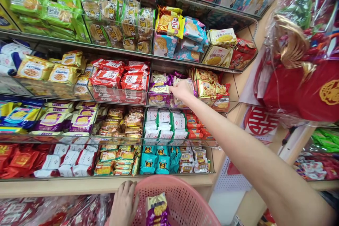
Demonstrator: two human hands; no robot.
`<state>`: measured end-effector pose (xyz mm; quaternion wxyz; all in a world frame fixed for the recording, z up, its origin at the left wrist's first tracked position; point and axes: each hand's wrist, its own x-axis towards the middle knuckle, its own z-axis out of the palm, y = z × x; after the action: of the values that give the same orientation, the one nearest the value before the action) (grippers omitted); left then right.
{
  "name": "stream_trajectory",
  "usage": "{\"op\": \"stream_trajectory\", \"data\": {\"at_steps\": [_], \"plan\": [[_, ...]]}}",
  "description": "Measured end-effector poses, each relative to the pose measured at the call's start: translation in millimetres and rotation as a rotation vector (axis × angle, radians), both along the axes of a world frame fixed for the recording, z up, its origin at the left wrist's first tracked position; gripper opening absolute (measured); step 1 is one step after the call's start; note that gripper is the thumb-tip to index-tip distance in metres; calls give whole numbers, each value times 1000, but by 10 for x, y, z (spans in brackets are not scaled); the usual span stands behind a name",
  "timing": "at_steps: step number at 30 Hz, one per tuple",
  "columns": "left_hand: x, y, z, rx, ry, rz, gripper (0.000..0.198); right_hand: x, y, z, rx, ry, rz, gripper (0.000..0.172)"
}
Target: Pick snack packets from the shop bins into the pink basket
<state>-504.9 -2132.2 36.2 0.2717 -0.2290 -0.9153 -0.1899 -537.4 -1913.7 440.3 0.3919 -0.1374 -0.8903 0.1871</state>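
Currently, right hand [182,90] pinches purple-cream biscuit packet [160,89] by end; left hand [124,201] grips pink basket [185,197]. Best: lift straight over clear shelf lip [166,101], basket steady.

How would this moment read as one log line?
left hand: at rim of pink basket | right hand: at shelved purple snack packets, grip unclear | inside basket: purple-and-cream packet

The basket [190,201] was pink and open-topped, its wall full of holes; inside lay a purple-and-cream pack [156,211] with biscuits pictured on it; matching packs [160,88] sat heaped on a clear-fronted shelf [124,103]
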Motion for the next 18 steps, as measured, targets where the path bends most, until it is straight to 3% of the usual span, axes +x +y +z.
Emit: {"op": "stream_trajectory", "data": {"at_steps": [7,18], "plan": [[16,-20,-41,-30,41,-36,28,-91,-60,43,-57,41,-40,14],[39,-37,-25,-45,6,-68,28,-145,-253,187,-40,91,41,12]]}}
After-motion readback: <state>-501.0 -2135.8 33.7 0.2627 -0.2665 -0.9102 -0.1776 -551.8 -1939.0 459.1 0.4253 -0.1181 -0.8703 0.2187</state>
